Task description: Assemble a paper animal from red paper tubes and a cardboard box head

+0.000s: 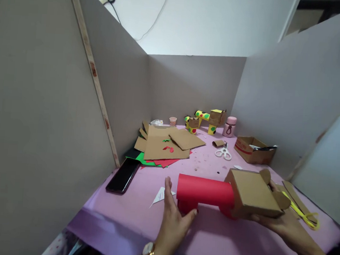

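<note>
A red paper tube (204,190) lies level on short red legs, its right end against a small cardboard box (251,193). Rounded cardboard pieces like ears (281,199) stick out from the box's right side. My right hand (280,220) grips this box from the right and below, some fingers hidden behind it. At the tube's left end, my left hand (176,218) is open, fingers and thumb spread. Its thumb tip is close to the front red leg; I cannot tell if they touch. A white paper scrap (159,196) lies behind that hand.
A phone (123,175) and cardboard sheets (159,142) lie on the left. White scissors (223,152), an open box (252,150) and a pink bottle (229,127) are back right. Yellow spotted figures (214,119) stand at the back; yellow scissors (303,214) lie right. Grey panels surround the table.
</note>
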The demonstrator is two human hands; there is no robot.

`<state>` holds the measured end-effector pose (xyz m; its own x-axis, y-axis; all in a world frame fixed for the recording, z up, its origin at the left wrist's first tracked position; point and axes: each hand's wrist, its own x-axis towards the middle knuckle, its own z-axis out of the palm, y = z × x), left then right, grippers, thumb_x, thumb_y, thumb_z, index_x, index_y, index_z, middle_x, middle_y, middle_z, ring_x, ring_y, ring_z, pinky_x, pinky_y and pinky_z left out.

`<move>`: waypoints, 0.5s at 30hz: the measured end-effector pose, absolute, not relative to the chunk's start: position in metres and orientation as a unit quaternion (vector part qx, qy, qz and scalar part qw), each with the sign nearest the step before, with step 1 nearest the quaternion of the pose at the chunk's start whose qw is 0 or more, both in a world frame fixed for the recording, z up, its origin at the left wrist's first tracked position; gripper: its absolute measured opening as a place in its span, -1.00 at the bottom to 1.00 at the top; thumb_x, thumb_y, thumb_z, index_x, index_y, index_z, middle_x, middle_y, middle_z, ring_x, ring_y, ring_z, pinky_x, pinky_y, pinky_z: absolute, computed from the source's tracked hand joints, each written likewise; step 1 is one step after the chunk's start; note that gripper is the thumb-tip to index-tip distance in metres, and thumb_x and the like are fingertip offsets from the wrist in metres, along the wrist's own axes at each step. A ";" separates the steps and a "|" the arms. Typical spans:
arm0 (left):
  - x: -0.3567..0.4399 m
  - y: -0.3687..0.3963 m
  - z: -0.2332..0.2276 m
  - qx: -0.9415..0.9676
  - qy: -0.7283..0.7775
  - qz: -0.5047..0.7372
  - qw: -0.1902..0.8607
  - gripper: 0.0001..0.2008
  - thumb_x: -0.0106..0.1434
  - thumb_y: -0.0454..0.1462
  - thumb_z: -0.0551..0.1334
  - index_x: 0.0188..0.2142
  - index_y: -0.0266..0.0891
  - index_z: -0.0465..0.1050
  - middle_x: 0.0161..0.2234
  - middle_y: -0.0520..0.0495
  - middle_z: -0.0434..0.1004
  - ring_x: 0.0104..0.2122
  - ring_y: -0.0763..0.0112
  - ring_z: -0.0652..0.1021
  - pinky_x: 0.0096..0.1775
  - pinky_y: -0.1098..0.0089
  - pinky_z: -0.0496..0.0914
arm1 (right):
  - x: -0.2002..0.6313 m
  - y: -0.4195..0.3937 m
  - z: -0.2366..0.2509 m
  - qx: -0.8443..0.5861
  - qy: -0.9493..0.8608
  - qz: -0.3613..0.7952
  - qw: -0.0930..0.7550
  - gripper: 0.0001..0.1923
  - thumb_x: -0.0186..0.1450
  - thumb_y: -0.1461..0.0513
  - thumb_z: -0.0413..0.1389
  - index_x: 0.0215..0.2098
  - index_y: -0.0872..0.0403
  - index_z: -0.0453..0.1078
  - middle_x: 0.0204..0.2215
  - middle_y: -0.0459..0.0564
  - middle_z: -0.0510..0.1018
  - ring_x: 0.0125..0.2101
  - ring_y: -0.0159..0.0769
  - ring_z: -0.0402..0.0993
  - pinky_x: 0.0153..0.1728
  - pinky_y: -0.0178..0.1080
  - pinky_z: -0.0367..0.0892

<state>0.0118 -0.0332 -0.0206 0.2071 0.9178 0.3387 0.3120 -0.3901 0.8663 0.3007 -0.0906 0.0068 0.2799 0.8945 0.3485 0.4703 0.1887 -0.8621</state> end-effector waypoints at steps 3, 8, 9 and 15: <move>0.002 -0.034 -0.009 0.767 0.421 0.451 0.175 -0.11 0.23 -0.16 0.16 0.25 0.07 -0.58 0.34 -0.10 -0.51 0.30 0.15 -0.23 0.23 0.00 -0.10 | 0.301 -0.092 0.011 -0.609 -0.571 0.206 0.510 -0.17 -0.03 0.00 0.30 0.15 0.01 0.17 -0.01 0.12 0.46 0.05 0.18 0.28 0.06 0.17 0.21; -0.013 -0.019 0.021 0.886 0.334 0.319 0.050 -0.34 0.31 -0.14 0.03 0.27 0.12 -0.36 0.34 -0.07 -0.24 0.30 0.04 -0.21 0.16 -0.23 -0.22 | 0.298 -0.093 0.014 -0.610 -0.583 0.197 0.499 -0.49 -0.02 0.00 0.28 -0.14 0.01 0.43 -0.25 0.08 0.60 -0.07 0.15 0.42 0.00 0.13 0.30; -0.014 -0.015 0.027 0.907 0.311 0.278 0.052 -0.38 0.31 -0.12 0.02 0.27 0.15 -0.29 0.33 -0.05 -0.15 0.30 0.02 -0.17 0.15 -0.27 -0.25 | 0.298 -0.093 0.013 -0.610 -0.581 0.193 0.504 -0.46 -0.02 -0.01 0.28 -0.11 0.01 0.42 -0.25 0.07 0.60 -0.09 0.14 0.44 -0.01 0.13 0.31; -0.015 -0.009 0.037 0.934 0.272 0.210 0.097 -0.39 0.29 -0.20 0.06 0.26 0.10 -0.17 0.30 -0.05 0.00 0.28 0.05 -0.05 0.15 -0.25 -0.20 | 0.300 -0.092 0.008 -0.621 -0.585 0.168 0.495 -0.27 -0.04 -0.05 0.29 0.04 0.06 0.34 -0.14 0.11 0.56 0.01 0.20 0.34 0.08 0.21 0.15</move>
